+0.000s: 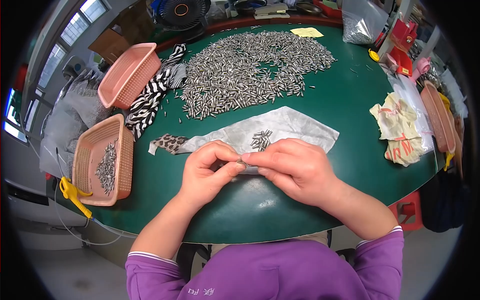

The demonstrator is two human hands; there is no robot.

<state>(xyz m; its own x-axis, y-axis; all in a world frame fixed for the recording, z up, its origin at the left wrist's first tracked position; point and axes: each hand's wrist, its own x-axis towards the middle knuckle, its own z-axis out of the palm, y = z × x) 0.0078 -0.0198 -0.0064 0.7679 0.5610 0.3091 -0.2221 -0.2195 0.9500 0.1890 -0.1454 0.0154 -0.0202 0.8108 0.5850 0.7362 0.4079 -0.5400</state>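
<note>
My left hand [207, 170] and my right hand [295, 167] meet over the near part of a green table [350, 100], pinching one small metal pin [242, 163] between their fingertips. Just beyond them a grey cloth [295, 131] lies flat with a small cluster of metal pins [261, 140] on it. A large heap of the same silvery pins [250, 67] covers the far middle of the table.
A pink basket [82, 165] holding several pins sits at the left edge, another pink basket [127, 75] tilted behind it. A striped cloth [152, 95], a yellow-handled air nozzle [72, 194], crumpled rags [400, 130], a bag of pins [360, 22] and a fan [181, 12] surround the work area.
</note>
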